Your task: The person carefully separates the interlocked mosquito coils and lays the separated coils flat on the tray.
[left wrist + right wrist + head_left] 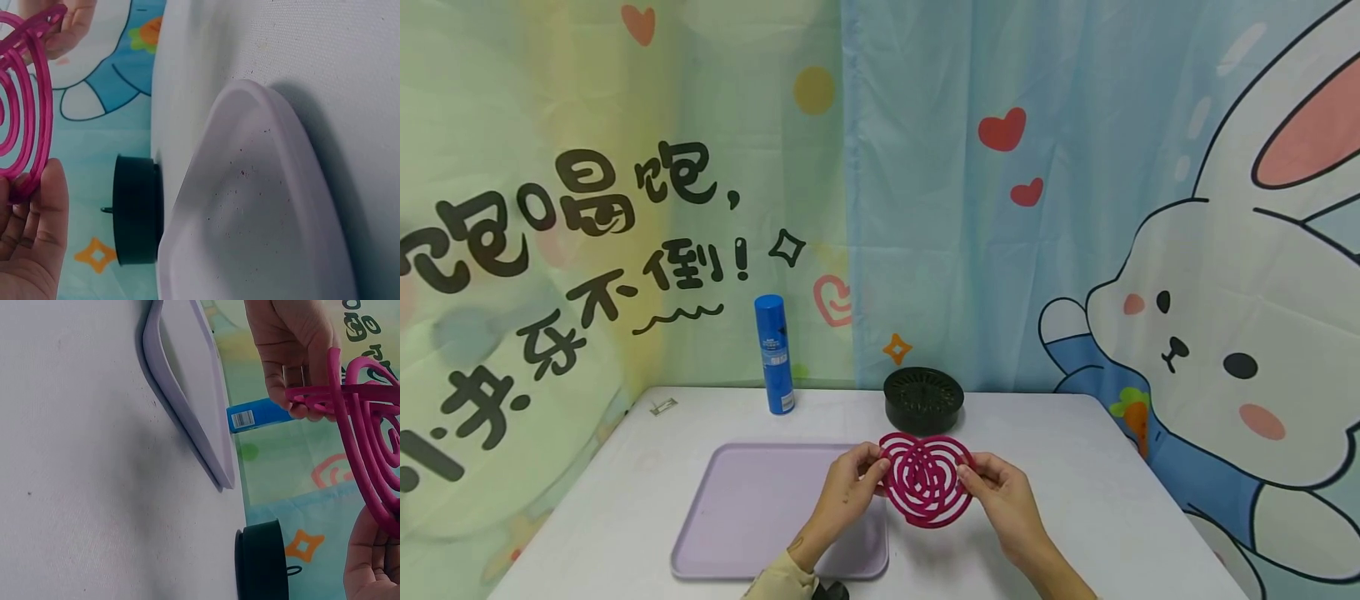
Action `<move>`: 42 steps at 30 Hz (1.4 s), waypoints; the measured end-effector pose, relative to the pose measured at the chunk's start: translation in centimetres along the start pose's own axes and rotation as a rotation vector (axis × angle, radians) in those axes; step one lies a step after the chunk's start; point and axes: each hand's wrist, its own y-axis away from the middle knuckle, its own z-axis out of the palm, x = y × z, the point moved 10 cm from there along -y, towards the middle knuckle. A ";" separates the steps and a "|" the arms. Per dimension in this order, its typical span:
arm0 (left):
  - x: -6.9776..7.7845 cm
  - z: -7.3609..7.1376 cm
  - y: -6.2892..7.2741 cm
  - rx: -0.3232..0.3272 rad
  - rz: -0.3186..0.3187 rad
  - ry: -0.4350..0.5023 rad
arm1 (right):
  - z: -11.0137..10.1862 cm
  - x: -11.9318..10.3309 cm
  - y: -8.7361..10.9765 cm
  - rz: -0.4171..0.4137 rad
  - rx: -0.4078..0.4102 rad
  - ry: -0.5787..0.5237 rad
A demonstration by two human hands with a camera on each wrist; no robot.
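Observation:
Two interlocked pink mosquito coils (927, 483) are held up in front of the body, over the tray's right edge and the table beside it. Their spirals overlap in the middle and spread apart at the sides. My left hand (848, 492) pinches the left outer edge between thumb and fingers. On the opposite side my right hand (1003, 504) pinches the right outer edge, thumb in front. In the right wrist view the coils (359, 419) stand at an angle to each other, crossing near the left hand (294, 350).
A lilac tray (775, 508) lies on the white table, dotted with dark specks in the left wrist view. Behind the coils stands a round dark coil holder (923, 402). A blue spray can (774, 354) stands at the back, and a small metal piece (663, 407) lies at the back left.

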 end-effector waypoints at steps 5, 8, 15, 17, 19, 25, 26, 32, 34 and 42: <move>-0.1 0.1 0.0 -0.009 -0.006 0.006 | 0.5 0.0 0.1 0.007 -0.026 -0.022; 0.1 0.2 0.0 -0.014 -0.007 0.021 | 0.7 0.1 0.1 0.009 -0.037 -0.027; 0.2 0.4 0.1 -0.022 -0.006 0.051 | 1.1 0.2 0.1 0.005 -0.054 -0.028; 0.2 0.4 0.0 -0.022 -0.007 0.055 | 1.1 0.2 0.1 0.007 -0.052 -0.028; 0.1 0.5 0.0 -0.025 -0.009 0.057 | 1.2 0.2 0.2 0.008 -0.051 -0.025; -0.2 1.1 -0.1 -0.052 -0.010 0.063 | 1.7 0.6 0.3 0.017 -0.059 -0.014; -0.3 1.2 -0.1 -0.055 -0.009 0.062 | 1.8 0.6 0.3 0.017 -0.060 -0.015; -0.2 1.3 -0.1 -0.061 -0.009 0.063 | 2.0 0.7 0.3 0.012 -0.069 -0.026; -0.1 1.3 0.0 -0.064 -0.010 0.073 | 2.0 0.7 0.3 0.012 -0.069 -0.025; -0.1 1.6 0.3 -0.114 -0.035 0.114 | 1.6 0.8 0.2 0.020 -0.043 -0.007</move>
